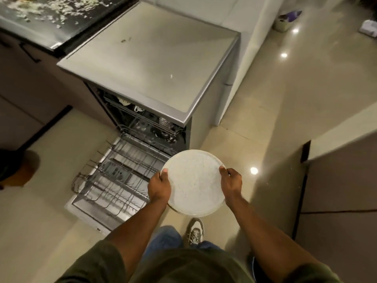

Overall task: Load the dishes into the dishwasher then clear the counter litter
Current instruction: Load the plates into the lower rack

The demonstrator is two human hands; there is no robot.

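A round white speckled plate [193, 182] hangs level in front of me, over the floor just right of the pulled-out lower rack [122, 176]. My left hand [160, 185] grips its left rim and my right hand [230, 183] grips its right rim, thumbs on top. The steel dishwasher [155, 64] stands open, its door lying flat under the rack. A few dishes sit in the upper rack [151, 125], mostly hidden in shadow. Pale crumbs litter the black counter [51, 15] at the top left.
A brown cabinet [336, 180] flanks my right. A small white bin [284, 21] stands far right by the wall. Someone's foot [18, 170] is at the left edge. My shoe [194, 231] sits on the glossy tile below the plate.
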